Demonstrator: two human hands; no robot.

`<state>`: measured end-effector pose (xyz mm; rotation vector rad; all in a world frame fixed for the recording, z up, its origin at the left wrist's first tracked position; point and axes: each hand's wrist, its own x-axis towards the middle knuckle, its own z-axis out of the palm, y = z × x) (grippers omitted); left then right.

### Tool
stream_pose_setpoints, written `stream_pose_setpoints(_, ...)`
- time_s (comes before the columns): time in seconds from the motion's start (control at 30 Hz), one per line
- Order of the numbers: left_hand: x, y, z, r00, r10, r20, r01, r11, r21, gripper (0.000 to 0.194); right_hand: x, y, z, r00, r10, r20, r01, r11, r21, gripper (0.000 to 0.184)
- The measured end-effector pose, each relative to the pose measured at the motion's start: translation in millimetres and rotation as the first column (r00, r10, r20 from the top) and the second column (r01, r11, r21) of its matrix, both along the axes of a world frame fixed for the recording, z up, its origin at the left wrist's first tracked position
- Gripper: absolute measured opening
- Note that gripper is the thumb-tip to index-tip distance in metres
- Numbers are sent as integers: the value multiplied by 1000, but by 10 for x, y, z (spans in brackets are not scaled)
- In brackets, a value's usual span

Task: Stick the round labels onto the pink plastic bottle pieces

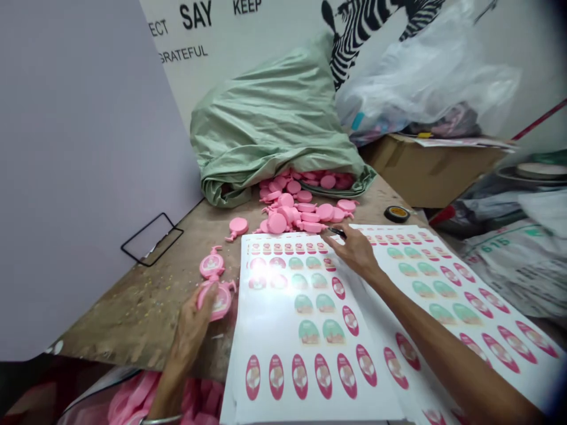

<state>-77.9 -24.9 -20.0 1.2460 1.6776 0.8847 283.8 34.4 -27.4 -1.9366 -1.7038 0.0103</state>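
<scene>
Two hands (354, 251), two sticker sheets (283, 330), one tape roll (397, 213).

Pink moulded plastic caps (220, 301) in the left hand's fingers (207, 301): smooth, low sheen. Right hand's fingers (341, 243) rest on label sheets (305, 330): white paper, glossy, glare showing. Left of the left fingers, wood worktop (133, 313): rough, scuffed, matt. Ahead of the right fingers, green woven plastic sack (270, 124): creased, faint sheen.

SAY, KEEP, GRATEFUL on wall (248, 41), 6115 on sack (509, 277)
</scene>
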Motion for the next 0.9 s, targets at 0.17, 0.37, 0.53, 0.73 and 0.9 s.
stream_pose_setpoints(0.17,-161,239,-140,838,59,-542,83,969,233,51,102,495,-201,980,62,188,-51,997,-60,32)
stream_pose_setpoints(0.37,191,168,8,936,35,-350,155,853,499,33,182,455,-99,931,193,310,-171,981,-95,30)
stream_pose_setpoints(0.53,548,143,29,959,-42,-282,191,827,528,22,258,351,18,926,159,343,-132,986,-101,37)
stream_pose_setpoints(0.73,813,6,84,962,-193,-194,261,863,434,22,22,673,-17,895,198,400,-149,977,-151,29)
stream_pose_setpoints(0.9,718,-40,21,971,-196,136,169,967,192,38,-98,562,91,844,289,452,-275,956,-98,26)
